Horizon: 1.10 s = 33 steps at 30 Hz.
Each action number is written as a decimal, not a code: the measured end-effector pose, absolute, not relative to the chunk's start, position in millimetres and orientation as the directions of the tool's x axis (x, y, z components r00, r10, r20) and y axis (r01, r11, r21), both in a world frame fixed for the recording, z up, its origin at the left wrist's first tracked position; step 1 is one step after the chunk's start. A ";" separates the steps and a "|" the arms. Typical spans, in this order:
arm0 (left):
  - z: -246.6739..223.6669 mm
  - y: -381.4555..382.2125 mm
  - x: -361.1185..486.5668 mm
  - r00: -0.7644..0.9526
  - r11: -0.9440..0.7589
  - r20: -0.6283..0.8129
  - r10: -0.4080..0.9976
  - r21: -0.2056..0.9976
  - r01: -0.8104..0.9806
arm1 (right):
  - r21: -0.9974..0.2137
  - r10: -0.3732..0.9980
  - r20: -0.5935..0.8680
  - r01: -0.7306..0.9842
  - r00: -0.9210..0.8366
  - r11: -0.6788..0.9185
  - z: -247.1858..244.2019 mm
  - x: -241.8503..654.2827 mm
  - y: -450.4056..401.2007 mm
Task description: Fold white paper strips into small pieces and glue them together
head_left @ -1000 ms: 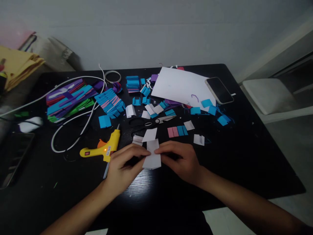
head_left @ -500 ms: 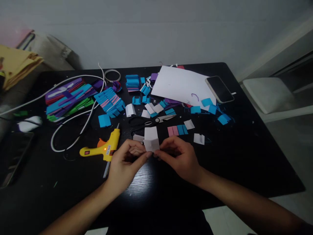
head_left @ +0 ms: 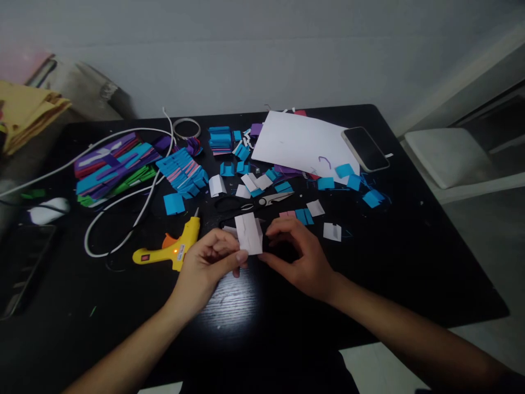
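Note:
A small folded white paper piece (head_left: 249,234) is held up over the black table, its creases visible. My left hand (head_left: 209,261) pinches its lower left corner between thumb and fingers. On the other side, my right hand (head_left: 301,257) has curled fingers, with the thumb tip at the paper's lower right edge; whether it grips the paper is hard to tell. Just beyond the paper lie black-handled scissors (head_left: 262,202). A yellow glue gun (head_left: 177,249) with a lit orange light rests left of my left hand. Pink and blue paper pieces (head_left: 303,216) lie beyond my right hand.
Bundled coloured strips (head_left: 117,164) and a looping white cable (head_left: 88,230) occupy the left side. A large white sheet (head_left: 303,143) lies at the back, with a phone (head_left: 365,149) on its right edge. Small blue and white pieces are scattered around. A white mouse (head_left: 49,210) sits far left.
The white paper piece has turned and tilted, showing a different face. My right hand's fingers have loosened and shifted slightly away from it, while my left hand keeps its pinch.

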State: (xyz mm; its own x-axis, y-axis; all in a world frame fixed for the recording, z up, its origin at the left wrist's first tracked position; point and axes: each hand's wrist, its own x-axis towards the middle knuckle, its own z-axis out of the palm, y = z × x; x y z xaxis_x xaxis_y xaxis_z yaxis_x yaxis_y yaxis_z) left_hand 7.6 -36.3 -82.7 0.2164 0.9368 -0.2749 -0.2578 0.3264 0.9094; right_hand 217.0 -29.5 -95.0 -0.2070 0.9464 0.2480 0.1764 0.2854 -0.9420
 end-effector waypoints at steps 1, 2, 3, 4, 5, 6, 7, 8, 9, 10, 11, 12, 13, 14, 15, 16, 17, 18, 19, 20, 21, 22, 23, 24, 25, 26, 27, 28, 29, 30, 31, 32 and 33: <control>-82.6 -35.4 7.1 0.237 0.364 -0.301 0.924 0.881 -0.300 | -0.918 0.934 0.292 0.214 -0.208 0.334 -94.6 217.8 -28.3; -82.2 -34.9 7.0 0.259 0.403 -0.328 0.908 0.852 -0.334 | -0.896 0.922 0.324 0.244 -0.213 0.371 -94.0 218.3 -27.3; -81.7 -34.5 7.1 0.282 0.441 -0.355 0.891 0.824 -0.355 | -0.883 0.913 0.345 0.255 -0.218 0.394 -93.1 218.7 -26.7; -81.1 -34.2 7.4 0.302 0.475 -0.381 0.874 0.800 -0.366 | -0.880 0.908 0.355 0.249 -0.222 0.405 -92.2 218.8 -26.4; -80.6 -34.0 7.7 0.316 0.500 -0.400 0.860 0.783 -0.370 | -0.886 0.907 0.356 0.228 -0.225 0.404 -91.3 218.7 -26.4; -80.1 -33.8 7.9 0.323 0.514 -0.412 0.852 0.773 -0.371 | -0.894 0.908 0.354 0.206 -0.223 0.399 -90.7 218.4 -26.7; -79.9 -33.6 8.0 0.323 0.520 -0.418 0.849 0.769 -0.371 | -0.898 0.910 0.354 0.193 -0.215 0.395 -90.3 218.1 -27.1; -79.8 -33.4 8.0 0.318 0.519 -0.419 0.850 0.771 -0.370 | -0.897 0.912 0.359 0.195 -0.200 0.396 -90.1 217.6 -27.5; -79.9 -33.1 8.0 0.311 0.512 -0.416 0.855 0.776 -0.369 | -0.892 0.912 0.367 0.209 -0.183 0.401 -90.1 217.3 -27.8; -80.0 -33.0 7.8 0.307 0.505 -0.410 0.859 0.781 -0.367 | -0.884 0.912 0.375 0.231 -0.167 0.406 -90.2 217.0 -28.1; -80.1 -32.8 7.7 0.304 0.499 -0.405 0.862 0.785 -0.367 | -0.877 0.911 0.383 0.251 -0.151 0.410 -90.5 216.7 -28.3; -80.1 -32.7 7.6 0.306 0.498 -0.404 0.862 0.786 -0.366 | -0.872 0.911 0.387 0.262 -0.143 0.412 -90.8 216.6 -28.5; -80.1 -32.6 7.5 0.309 0.502 -0.406 0.860 0.783 -0.367 | -0.873 0.911 0.387 0.263 -0.142 0.411 -91.1 216.6 -28.7; -79.9 -32.6 7.3 0.314 0.510 -0.412 0.855 0.778 -0.368 | -0.874 0.911 0.387 0.260 -0.142 0.411 -91.5 216.5 -28.9; -79.8 -32.6 7.2 0.319 0.521 -0.422 0.849 0.770 -0.369 | -0.873 0.909 0.390 0.256 -0.143 0.415 -91.8 216.5 -29.2; -79.6 -32.7 7.0 0.323 0.534 -0.434 0.841 0.761 -0.369 | -0.870 0.906 0.397 0.255 -0.147 0.423 -92.0 216.5 -29.7; -79.5 -32.7 6.7 0.326 0.545 -0.444 0.835 0.752 -0.370 | -0.867 0.903 0.401 0.255 -0.151 0.428 -92.2 216.4 -30.4; -79.5 -32.8 6.3 0.328 0.554 -0.453 0.829 0.746 -0.371 | -0.868 0.906 0.396 0.258 -0.153 0.423 -92.3 216.3 -31.2; -79.5 -33.0 5.9 0.328 0.558 -0.457 0.827 0.741 -0.373 | -0.875 0.912 0.379 0.259 -0.154 0.408 -92.5 216.1 -32.1; -79.6 -33.1 5.6 0.328 0.559 -0.458 0.826 0.740 -0.375 | -0.887 0.923 0.351 0.260 -0.159 0.382 -92.8 215.9 -33.0; -79.6 -33.3 5.2 0.323 0.554 -0.455 0.829 0.741 -0.378 | -0.900 0.934 0.319 0.257 -0.162 0.352 -93.0 215.7 -33.8; -79.5 -33.6 4.9 0.317 0.547 -0.451 0.834 0.746 -0.380 | -0.911 0.942 0.290 0.253 -0.168 0.326 -93.4 215.5 -34.6; -79.3 -34.0 4.7 0.310 0.539 -0.445 0.840 0.752 -0.380 | -0.917 0.945 0.272 0.248 -0.179 0.311 -93.7 215.2 -35.2; -79.1 -34.6 4.5 0.303 0.528 -0.437 0.847 0.762 -0.375 | -0.917 0.943 0.271 0.245 -0.193 0.314 -93.9 215.0 -35.7; -78.8 -35.4 4.2 0.294 0.510 -0.423 0.857 0.780 -0.363 | -0.913 0.938 0.280 0.244 -0.205 0.327 -93.9 214.8 -36.0; -78.5 -36.5 4.0 0.285 0.483 -0.401 0.871 0.805 -0.344 | -0.906 0.931 0.296 0.246 -0.212 0.344 -93.8 214.6 -36.2; -78.3 -37.9 3.7 0.270 0.441 -0.366 0.891 0.841 -0.315 | -0.899 0.926 0.312 0.250 -0.215 0.361 -93.5 214.4 -36.4; -78.1 -39.7 3.5 0.250 0.382 -0.319 0.914 0.883 -0.273 | -0.894 0.923 0.320 0.254 -0.213 0.369 -93.1 214.1 -36.6; -78.0 -41.5 3.4 0.226 0.310 -0.261 0.939 0.926 -0.215 | -0.894 0.924 0.324 0.255 -0.204 0.370 -92.6 213.8 -36.9; -78.1 -43.4 3.4 0.200 0.227 -0.197 0.960 0.963 -0.142 | -0.898 0.927 0.318 0.250 -0.197 0.361 -92.1 213.5 -37.2; -78.3 -45.1 3.6 0.179 0.143 -0.130 0.975 0.988 -0.060 | -0.907 0.933 0.303 0.240 -0.195 0.345 -91.7 213.1 -37.6; -78.7 -46.5 4.0 0.160 0.068 -0.070 0.985 0.997 0.020 | -0.918 0.938 0.285 0.226 -0.196 0.326 -91.3 212.7 -38.1; -79.3 -47.3 4.5 0.141 0.008 -0.020 0.990 0.996 0.086 | -0.929 0.944 0.265 0.210 -0.198 0.304 -91.1 212.3 -38.5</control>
State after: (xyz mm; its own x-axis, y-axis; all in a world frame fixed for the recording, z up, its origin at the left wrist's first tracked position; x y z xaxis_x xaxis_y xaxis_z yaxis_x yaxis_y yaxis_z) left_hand 4.5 -47.3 -79.3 0.1407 0.9899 -0.0201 0.0859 0.0080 0.9963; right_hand 212.3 -38.5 -91.1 -0.1979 0.9439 0.2645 0.2105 0.3045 -0.9290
